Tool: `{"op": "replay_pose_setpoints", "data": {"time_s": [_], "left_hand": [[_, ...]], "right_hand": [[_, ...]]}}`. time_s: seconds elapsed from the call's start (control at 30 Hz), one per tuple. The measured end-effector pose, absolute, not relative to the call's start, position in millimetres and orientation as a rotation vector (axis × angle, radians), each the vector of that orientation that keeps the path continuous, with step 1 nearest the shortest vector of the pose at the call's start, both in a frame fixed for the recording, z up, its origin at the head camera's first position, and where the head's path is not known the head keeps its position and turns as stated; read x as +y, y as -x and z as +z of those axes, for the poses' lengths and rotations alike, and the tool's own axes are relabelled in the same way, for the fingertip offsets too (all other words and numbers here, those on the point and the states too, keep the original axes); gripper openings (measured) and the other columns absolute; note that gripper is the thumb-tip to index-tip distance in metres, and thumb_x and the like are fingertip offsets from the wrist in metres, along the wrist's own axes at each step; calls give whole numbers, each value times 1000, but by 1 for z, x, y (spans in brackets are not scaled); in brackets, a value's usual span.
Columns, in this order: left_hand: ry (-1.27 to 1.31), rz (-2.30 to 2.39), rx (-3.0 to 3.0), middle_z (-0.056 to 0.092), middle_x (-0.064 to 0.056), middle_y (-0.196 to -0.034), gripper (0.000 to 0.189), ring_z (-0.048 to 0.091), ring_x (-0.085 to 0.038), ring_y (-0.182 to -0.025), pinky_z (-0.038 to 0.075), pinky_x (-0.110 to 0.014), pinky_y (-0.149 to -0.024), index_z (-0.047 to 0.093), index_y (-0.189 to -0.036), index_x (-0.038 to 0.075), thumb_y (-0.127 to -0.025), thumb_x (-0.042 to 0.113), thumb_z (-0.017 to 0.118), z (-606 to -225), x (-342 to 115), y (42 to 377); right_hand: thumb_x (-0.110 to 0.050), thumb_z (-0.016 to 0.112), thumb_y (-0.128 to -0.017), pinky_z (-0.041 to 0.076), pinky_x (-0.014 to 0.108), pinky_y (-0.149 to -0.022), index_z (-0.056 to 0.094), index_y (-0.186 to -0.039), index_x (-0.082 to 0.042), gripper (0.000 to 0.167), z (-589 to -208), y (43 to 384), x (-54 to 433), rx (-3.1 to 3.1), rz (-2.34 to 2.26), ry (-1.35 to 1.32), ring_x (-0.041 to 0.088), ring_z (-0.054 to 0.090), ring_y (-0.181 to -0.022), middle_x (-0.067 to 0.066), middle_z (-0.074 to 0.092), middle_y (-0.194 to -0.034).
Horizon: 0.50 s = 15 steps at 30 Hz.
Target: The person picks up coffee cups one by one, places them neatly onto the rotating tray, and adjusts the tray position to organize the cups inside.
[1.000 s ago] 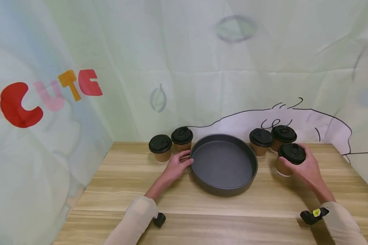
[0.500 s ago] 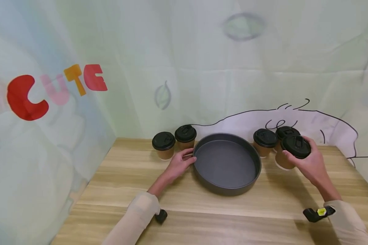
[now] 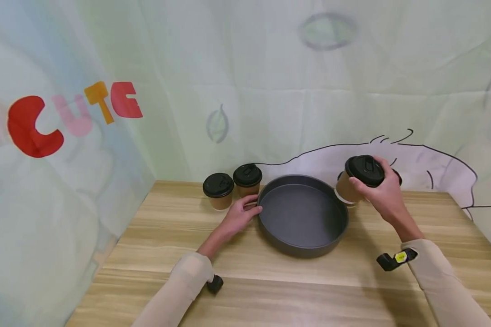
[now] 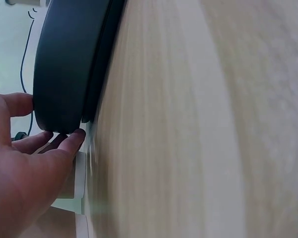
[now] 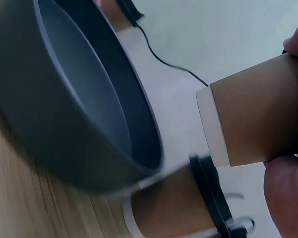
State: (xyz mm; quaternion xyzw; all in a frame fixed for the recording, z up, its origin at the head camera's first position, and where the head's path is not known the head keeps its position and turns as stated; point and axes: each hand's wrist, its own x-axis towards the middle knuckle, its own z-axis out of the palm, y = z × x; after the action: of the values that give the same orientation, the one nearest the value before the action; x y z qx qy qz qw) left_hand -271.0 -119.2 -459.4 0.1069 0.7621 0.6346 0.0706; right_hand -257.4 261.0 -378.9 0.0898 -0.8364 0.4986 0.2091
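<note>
A round dark grey baking pan (image 3: 300,218) stands on the wooden table. My left hand (image 3: 238,216) grips its left side, thumb at the rim and fingertips low on the wall, as the left wrist view shows. My right hand (image 3: 384,188) holds a brown paper coffee cup (image 3: 348,188) with a black lid, raised and slightly tilted at the pan's right rim. In the right wrist view the lifted cup (image 5: 263,109) shows its pale base, apart from the pan (image 5: 84,99). Behind it, another lidded cup (image 5: 171,203) is mostly hidden in the head view.
Two lidded coffee cups, one nearer (image 3: 218,190) and one farther back (image 3: 247,179), stand left of the pan. A further black lid (image 3: 398,176) peeks out behind my right hand. A printed cloth (image 3: 188,91) hangs along the table's back edge.
My right hand has lifted the coffee cup off the table and carried it left, up to the pan's right rim. The left hand keeps its grip on the pan.
</note>
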Motion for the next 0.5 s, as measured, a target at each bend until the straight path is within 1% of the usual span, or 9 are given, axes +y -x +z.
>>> {"op": "replay_pose_setpoints", "data": {"time_s": [0.13, 0.2, 0.27, 0.37, 0.5], "left_hand": [[-307, 1903, 2295, 52, -27, -149, 50, 52, -39, -137, 47, -46, -110, 49, -148, -7, -102, 8, 62, -459, -120, 272], [-297, 1902, 2298, 52, -26, -149, 50, 53, -38, -137, 47, -46, -110, 50, -148, -6, -102, 8, 62, -458, -120, 273], [-294, 1902, 2299, 52, -25, -150, 50, 53, -37, -137, 47, -47, -110, 50, -148, -5, -102, 8, 62, -458, -121, 273], [-302, 1903, 2304, 52, -25, -150, 49, 53, -37, -137, 46, -47, -111, 51, -148, -6, -103, 9, 62, -458, -121, 272], [-318, 1899, 2304, 50, -27, -151, 49, 53, -38, -137, 45, -47, -112, 50, -148, -7, -103, 9, 60, -458, -119, 272]], "right_hand": [[-23, 80, -88, 41, 35, -101, 40, -154, -4, 79, -374, 269, 234, -2393, 1421, -306, 32, 50, -125, 23, 52, -140], [-26, 81, -88, 41, 46, -104, 39, -156, -5, 82, -374, 275, 220, -2435, 1440, -344, 36, 50, -127, 24, 51, -143], [-29, 81, -88, 40, 54, -106, 38, -156, -7, 84, -376, 279, 205, -2476, 1451, -391, 37, 50, -127, 23, 51, -144], [-29, 83, -85, 40, 55, -108, 41, -154, -9, 84, -381, 283, 182, -2506, 1491, -478, 34, 53, -126, 19, 55, -141], [-28, 85, -83, 43, 51, -107, 42, -152, -9, 83, -388, 282, 155, -2529, 1557, -575, 31, 57, -122, 16, 59, -137]]}}
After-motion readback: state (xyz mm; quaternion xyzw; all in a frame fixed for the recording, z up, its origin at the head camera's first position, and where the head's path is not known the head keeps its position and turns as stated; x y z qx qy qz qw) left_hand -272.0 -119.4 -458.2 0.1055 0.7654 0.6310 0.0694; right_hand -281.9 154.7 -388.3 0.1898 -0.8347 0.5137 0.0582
